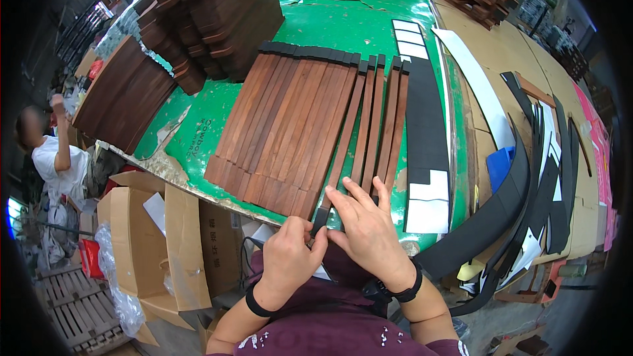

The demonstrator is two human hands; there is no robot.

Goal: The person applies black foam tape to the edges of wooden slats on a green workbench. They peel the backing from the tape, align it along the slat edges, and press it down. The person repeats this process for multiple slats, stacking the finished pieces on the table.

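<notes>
The left hand (290,257) has thumb and forefinger closed on a small black piece (320,219), at the near end of a wooden slat (345,151); this slat lies just to the right of the slat row (283,125), slightly apart from it. The right hand (369,237) is not closed around anything; its fingers are spread over the near ends of the loose slats (388,122), right of the slat row, and its thumb is close to the black piece; whether this thumb presses, I cannot tell.

The far ends of the slat row carry black caps (310,52), while its near ends look like bare wood; so I judge that the step in hand is fitting the black piece to the near end of this one slat; the next move seems to call for straight alignment, then firm pressure with the thumbs, without pushing the neighbouring slats.

Farther right of the slat row lies a black sheet (425,112) with white patches; behind and left of the row stand dark boards (231,13), all on the green tabletop (336,19).
</notes>
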